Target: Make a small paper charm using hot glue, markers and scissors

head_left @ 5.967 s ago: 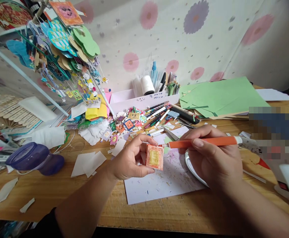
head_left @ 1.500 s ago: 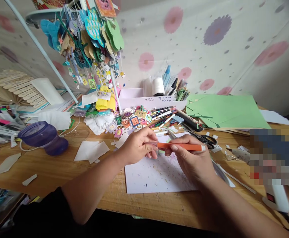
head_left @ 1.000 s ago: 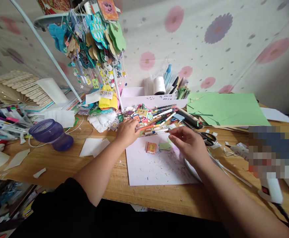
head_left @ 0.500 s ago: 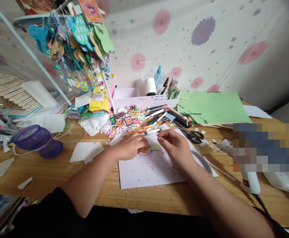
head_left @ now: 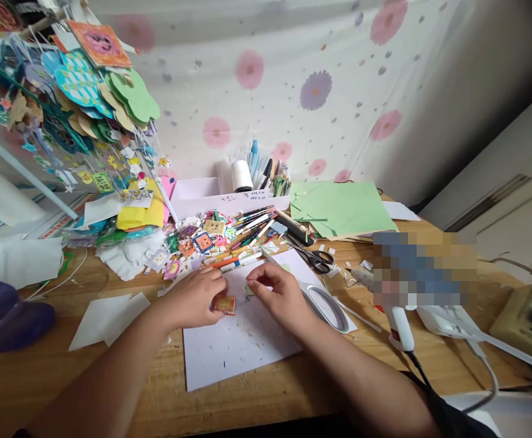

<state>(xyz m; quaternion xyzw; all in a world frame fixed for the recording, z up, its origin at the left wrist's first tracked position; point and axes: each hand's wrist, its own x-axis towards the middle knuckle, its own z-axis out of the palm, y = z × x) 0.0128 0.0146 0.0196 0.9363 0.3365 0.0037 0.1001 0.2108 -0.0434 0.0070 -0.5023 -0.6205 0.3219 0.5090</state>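
Two bare hands are at work over a white sheet (head_left: 242, 365) on the wooden table (head_left: 156, 389), as the head camera shows it. The left hand (head_left: 197, 299) is curled low, thumb and fingers closed about the left end of a small square (head_left: 225, 305) with a yellowish middle and an orange border; the square is over the sheet's left part, though I can't tell whether it is lifted clear. The right hand (head_left: 278, 295) has its fingers bent inward, thumb and forefinger tips drawn close beside a pale green scrap (head_left: 250, 289), and I can't tell whether anything is pinched there. A grey-white ring (head_left: 324, 307) lies just beyond that wrist. Against the patterned wall hanging (head_left: 348, 134) stands a long, shallow white box (head_left: 220, 207), handwriting on its front; its right half holds a white spool (head_left: 241, 176), clear plastic sleeves and a bunch of pens (head_left: 270, 173), packed upright or leaning. In front of it, loose on the table, spread small coloured cutouts (head_left: 202, 234) and markers (head_left: 259, 228). At the far left a purple jar (head_left: 13, 319) is cut by the edge, its contents unreadable. Black-handled scissors (head_left: 323, 261) lie behind the ring.
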